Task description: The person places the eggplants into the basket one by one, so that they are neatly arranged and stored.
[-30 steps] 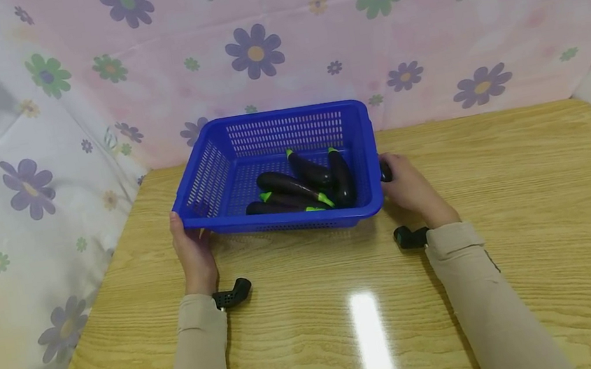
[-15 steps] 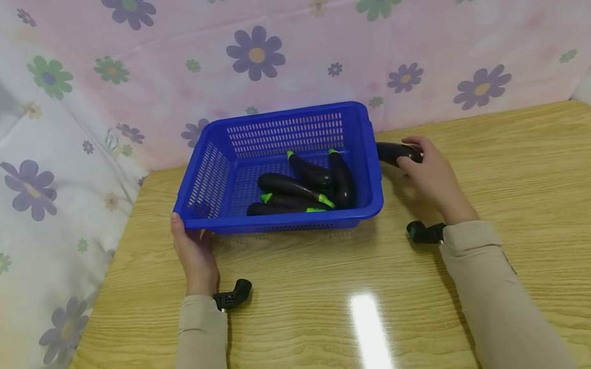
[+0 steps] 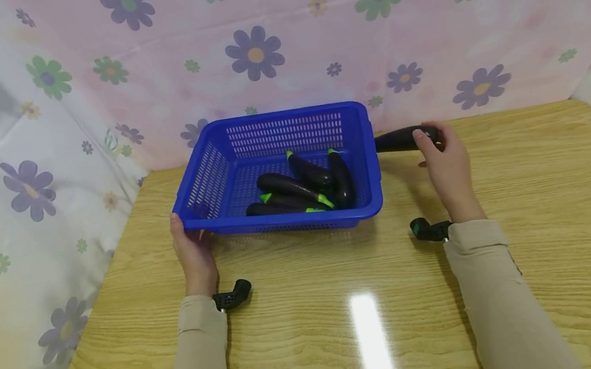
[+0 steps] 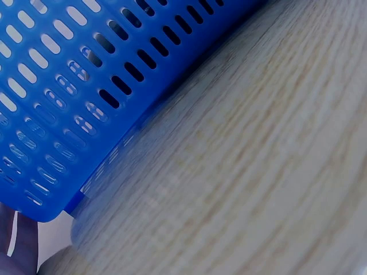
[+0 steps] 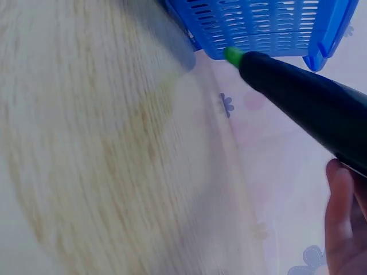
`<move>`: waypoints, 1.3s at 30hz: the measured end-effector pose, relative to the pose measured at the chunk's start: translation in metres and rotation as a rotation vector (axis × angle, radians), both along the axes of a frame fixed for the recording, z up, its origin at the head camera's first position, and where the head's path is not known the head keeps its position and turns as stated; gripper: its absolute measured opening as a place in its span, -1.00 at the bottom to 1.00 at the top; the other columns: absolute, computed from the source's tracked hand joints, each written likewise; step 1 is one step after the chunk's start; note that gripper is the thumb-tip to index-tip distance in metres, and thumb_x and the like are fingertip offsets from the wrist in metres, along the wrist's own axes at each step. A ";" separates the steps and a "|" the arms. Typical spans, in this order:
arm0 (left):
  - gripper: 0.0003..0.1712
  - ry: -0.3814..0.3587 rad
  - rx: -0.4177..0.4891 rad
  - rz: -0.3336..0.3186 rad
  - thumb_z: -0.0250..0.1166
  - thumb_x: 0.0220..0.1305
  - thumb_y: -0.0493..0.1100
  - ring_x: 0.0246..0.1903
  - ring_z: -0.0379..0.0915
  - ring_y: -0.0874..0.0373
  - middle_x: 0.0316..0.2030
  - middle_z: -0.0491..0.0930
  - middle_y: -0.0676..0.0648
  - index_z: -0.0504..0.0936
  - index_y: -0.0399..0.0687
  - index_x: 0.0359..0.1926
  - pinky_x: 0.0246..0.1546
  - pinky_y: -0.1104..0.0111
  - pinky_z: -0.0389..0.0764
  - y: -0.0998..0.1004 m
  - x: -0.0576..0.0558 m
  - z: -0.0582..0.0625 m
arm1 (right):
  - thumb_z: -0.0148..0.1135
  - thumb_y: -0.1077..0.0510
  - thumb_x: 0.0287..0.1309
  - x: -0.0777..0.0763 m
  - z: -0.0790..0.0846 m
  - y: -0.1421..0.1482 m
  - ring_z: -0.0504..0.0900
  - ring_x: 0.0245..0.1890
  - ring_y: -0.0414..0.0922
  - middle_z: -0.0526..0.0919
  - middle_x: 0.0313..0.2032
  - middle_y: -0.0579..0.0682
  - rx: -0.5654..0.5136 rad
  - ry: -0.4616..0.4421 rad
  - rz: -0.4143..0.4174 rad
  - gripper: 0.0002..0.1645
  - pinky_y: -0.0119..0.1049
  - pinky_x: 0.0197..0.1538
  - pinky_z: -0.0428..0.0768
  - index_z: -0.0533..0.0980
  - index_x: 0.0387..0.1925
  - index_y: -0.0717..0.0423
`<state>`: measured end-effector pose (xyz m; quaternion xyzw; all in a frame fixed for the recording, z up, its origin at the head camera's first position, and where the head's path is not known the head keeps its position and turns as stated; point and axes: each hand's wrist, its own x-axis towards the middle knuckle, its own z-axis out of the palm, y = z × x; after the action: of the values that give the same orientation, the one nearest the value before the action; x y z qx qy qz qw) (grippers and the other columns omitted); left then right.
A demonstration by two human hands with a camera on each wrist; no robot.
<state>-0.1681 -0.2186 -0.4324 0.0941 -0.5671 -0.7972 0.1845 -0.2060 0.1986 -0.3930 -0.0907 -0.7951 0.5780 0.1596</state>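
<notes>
My right hand [image 3: 450, 169] grips a dark eggplant [image 3: 400, 139] by its thick end, just right of the basket. In the right wrist view the green stem end of this eggplant [image 5: 304, 97] points toward the basket wall; the head view hides that tip behind the rim. My left hand [image 3: 195, 258] holds the blue plastic basket [image 3: 278, 218] at its near left corner, thumb against the rim and the other fingers mostly hidden below. Inside the basket, several eggplants [image 3: 290, 186] with green stems lie toward the right and near side.
The basket sits on a wood-grain table [image 3: 304, 312], close to a pink flowered cloth backdrop [image 3: 300, 29]. White flowered cloth [image 3: 5, 256] hangs along the left. A black wrist camera [image 3: 234, 293] sticks out from the left cuff, another camera [image 3: 430, 230] from the right.
My right hand has moved right and slightly away from me, drawing the eggplant out from behind the basket's right wall into view. The left hand and the basket stay where they were.
</notes>
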 end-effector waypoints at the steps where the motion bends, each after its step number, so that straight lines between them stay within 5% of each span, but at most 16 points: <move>1: -0.41 -0.002 0.002 0.001 -0.13 0.29 0.32 0.21 0.25 0.13 0.21 0.36 -0.02 0.34 0.22 0.23 0.28 0.16 0.16 0.000 0.000 0.000 | -0.02 -0.25 0.21 0.000 0.000 0.000 0.45 -0.22 -0.21 0.43 -0.03 -0.12 -0.017 0.015 -0.025 -0.39 -0.50 -0.35 0.51 0.32 0.20 -0.05; 6: -0.41 -0.001 0.002 0.000 -0.13 0.29 0.33 0.21 0.26 0.12 0.21 0.37 -0.03 0.35 0.22 0.22 0.28 0.17 0.17 -0.001 0.000 0.000 | -0.02 -0.20 0.23 0.002 0.003 0.004 0.39 -0.33 -0.26 0.42 -0.20 -0.20 -0.151 0.080 -0.113 -0.49 -0.45 -0.43 0.43 0.37 0.13 -0.07; 15: -0.40 -0.005 0.013 0.009 -0.12 0.28 0.33 0.20 0.27 0.12 0.20 0.37 -0.04 0.36 0.20 0.22 0.27 0.17 0.19 0.000 0.002 0.001 | 0.00 -0.12 0.25 0.005 0.005 0.007 0.55 -0.38 -0.16 0.48 -0.13 -0.08 -0.479 0.224 -0.168 -0.56 -0.45 -0.57 0.35 0.40 0.05 0.02; 26: -0.39 -0.001 0.013 -0.001 -0.13 0.28 0.34 0.20 0.27 0.11 0.20 0.37 -0.05 0.35 0.19 0.22 0.27 0.16 0.19 0.000 0.001 0.001 | -0.02 -0.04 0.29 0.003 0.009 0.011 0.55 -0.52 -0.09 0.59 -0.34 0.05 -0.719 0.363 -0.240 -0.65 -0.42 -0.66 0.34 0.41 -0.08 0.12; 39: -0.39 0.004 0.003 -0.001 -0.13 0.28 0.34 0.20 0.27 0.12 0.20 0.37 -0.05 0.35 0.20 0.22 0.26 0.18 0.20 0.000 0.001 0.001 | 0.03 -0.06 0.27 0.001 0.014 0.000 0.56 -0.59 -0.11 0.61 -0.48 0.04 -0.773 0.363 -0.161 -0.66 -0.43 -0.68 0.35 0.42 -0.21 0.15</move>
<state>-0.1670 -0.2185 -0.4313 0.0924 -0.5654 -0.7984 0.1851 -0.2047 0.1984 -0.3790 -0.1023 -0.4695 0.8256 0.2957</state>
